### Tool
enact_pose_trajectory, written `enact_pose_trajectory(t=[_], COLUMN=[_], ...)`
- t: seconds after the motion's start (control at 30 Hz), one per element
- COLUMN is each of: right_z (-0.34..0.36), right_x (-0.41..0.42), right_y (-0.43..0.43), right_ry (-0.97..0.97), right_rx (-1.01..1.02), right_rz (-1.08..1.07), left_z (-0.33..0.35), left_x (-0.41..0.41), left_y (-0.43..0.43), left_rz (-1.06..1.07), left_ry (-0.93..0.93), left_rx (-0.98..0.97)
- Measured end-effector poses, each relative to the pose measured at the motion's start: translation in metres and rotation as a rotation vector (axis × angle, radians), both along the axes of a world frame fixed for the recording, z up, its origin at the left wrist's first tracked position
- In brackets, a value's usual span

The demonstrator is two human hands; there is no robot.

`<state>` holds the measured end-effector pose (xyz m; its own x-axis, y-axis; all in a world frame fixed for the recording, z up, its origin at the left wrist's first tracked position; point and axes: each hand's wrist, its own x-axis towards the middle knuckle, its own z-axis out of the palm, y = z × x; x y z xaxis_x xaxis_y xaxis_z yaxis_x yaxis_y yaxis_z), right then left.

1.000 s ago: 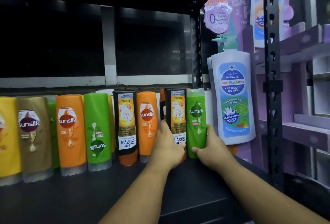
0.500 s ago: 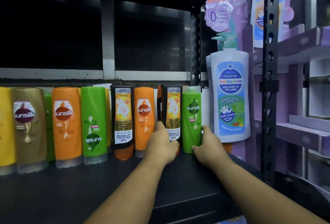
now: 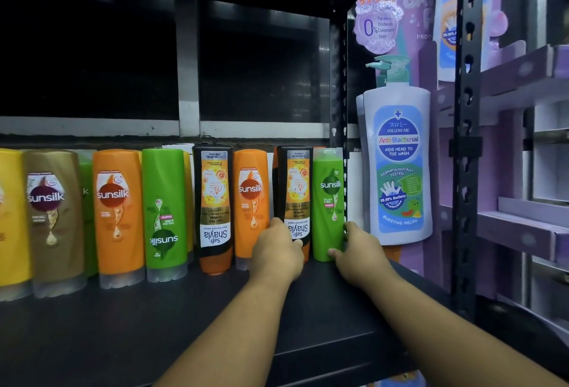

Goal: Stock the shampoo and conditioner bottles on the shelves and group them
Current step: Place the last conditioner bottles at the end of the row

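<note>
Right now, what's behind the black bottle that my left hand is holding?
Only an orange sliver, likely another bottle, shows past the black bottle's left edge. The bottle and your left hand cover the rest.

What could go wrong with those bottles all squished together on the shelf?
1. The bottles stand tightly side by side. If the left hand jerks the black bottle, the orange bottle beside it might tip others over.
2. The right hand grips the green bottle low down, so it could wobble.
3. A second green bottle stands further left, so colours may stay mixed.
</note>
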<state>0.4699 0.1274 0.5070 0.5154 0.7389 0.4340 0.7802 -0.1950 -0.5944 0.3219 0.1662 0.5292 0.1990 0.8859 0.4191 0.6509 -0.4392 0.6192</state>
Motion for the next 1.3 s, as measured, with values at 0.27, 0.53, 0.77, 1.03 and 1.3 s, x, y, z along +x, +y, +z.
enact_pose_trajectory(t=[0.27,0.53,0.77,1.03,1.3], right_z=[0.0,0.001,0.001,-0.001,0.004], right_x=[0.0,0.0,-0.001,-0.003,-0.007], right_y=[0.005,0.008,0.006,0.005,-0.002], right_ry=[-0.083,-0.166,-0.206,-0.306,-0.28], right_rx=[-0.076,-0.119,-0.106,-0.096,0.088], right_rz=[-0.034,-0.041,-0.093,-0.186,-0.043], left_z=[0.0,-0.001,0.0,-0.003,-0.002], left_x=[0.001,-0.002,-0.006,-0.007,-0.013], left_y=[0.002,0.006,0.008,0.014,0.007], left_rz=[0.04,0.051,0.072,0.131,0.101], left_ry=[0.006,0.019,0.009,0.033,0.048], left_rx=[-0.013,-0.02,-0.007,0.062,0.143])
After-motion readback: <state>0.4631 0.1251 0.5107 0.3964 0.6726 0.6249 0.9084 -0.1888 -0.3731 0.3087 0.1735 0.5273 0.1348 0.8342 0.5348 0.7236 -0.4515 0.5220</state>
